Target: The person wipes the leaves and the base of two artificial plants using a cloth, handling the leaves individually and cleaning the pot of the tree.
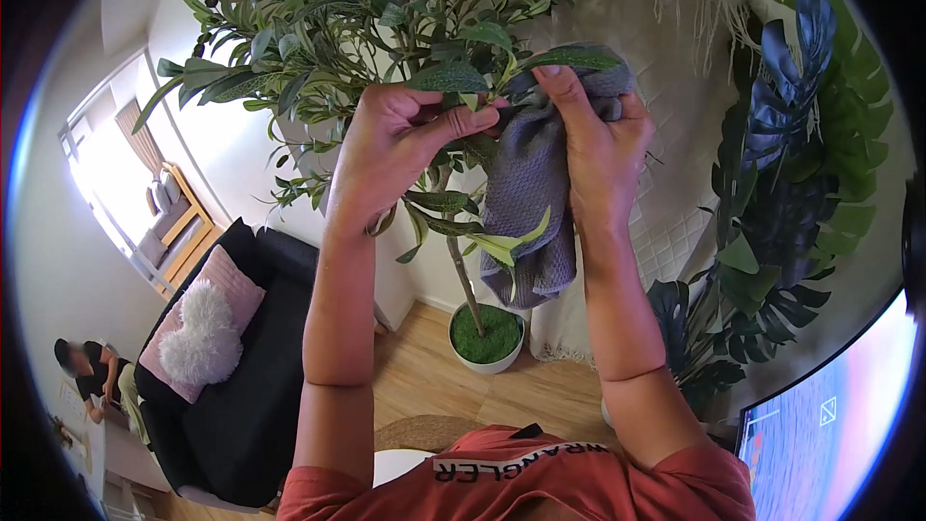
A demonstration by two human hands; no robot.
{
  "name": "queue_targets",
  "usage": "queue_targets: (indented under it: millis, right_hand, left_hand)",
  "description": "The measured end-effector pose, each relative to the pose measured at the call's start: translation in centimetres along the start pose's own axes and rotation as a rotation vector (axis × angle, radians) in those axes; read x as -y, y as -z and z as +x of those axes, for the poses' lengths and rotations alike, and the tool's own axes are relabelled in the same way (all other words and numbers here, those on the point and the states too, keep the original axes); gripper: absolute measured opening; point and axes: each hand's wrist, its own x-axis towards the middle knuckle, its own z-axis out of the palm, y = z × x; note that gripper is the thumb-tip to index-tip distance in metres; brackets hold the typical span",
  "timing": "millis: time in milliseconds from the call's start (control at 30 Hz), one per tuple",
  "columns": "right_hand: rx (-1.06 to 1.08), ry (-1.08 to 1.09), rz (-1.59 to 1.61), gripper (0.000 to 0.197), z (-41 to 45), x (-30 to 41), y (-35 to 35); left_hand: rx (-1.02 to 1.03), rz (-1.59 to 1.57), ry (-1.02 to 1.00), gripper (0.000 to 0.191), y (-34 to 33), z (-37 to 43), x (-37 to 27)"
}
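Observation:
Both arms reach up into the foliage of a potted artificial-looking olive tree (405, 22). My left hand (405, 130) pinches a leafy twig (499, 87) between thumb and fingers. In my right hand (597, 123) is a grey textured cloth (532, 195), which hangs down below the palm. The right thumb presses a long green leaf (571, 56) against the cloth. Lower leaves (506, 242) overlap the hanging cloth. The thin trunk (463, 282) runs down to a white pot (486, 347) topped with green moss-like cover.
A black sofa (239, 427) with a pink cushion (235, 289) and a fluffy white cushion (201, 336) stands left. Beyond it a person (101, 376) sits at a table. Large monstera leaves (781, 231) and a lit screen (832, 398) are at right. A fringed cream textile (651, 181) hangs behind the tree.

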Motion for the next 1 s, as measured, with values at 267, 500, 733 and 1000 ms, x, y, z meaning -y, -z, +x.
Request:
queue_targets:
  millis: [267, 500, 733, 1000]
  right_hand:
    - [-0.036, 0.698, -0.352, 0.023, -4.2, 1.6, 1.4]
    - [0.365, 0.810, -0.958, 0.049, -2.7, 1.5, -0.8]
    - [0.425, 0.865, -0.962, 0.044, -2.7, 1.9, -1.3]
    - [0.619, 0.887, -0.836, 0.039, -1.7, 2.7, -1.2]
  left_hand:
    - [-0.121, -0.021, -0.070, 0.015, -0.4, -0.2, 0.2]
    - [-0.221, 0.488, -0.273, 0.010, -0.3, -0.6, 1.5]
    - [-0.235, 0.733, -0.540, 0.017, -0.7, -0.9, 1.0]
    - [-0.246, 0.779, -0.574, 0.030, -0.7, -1.3, 1.7]
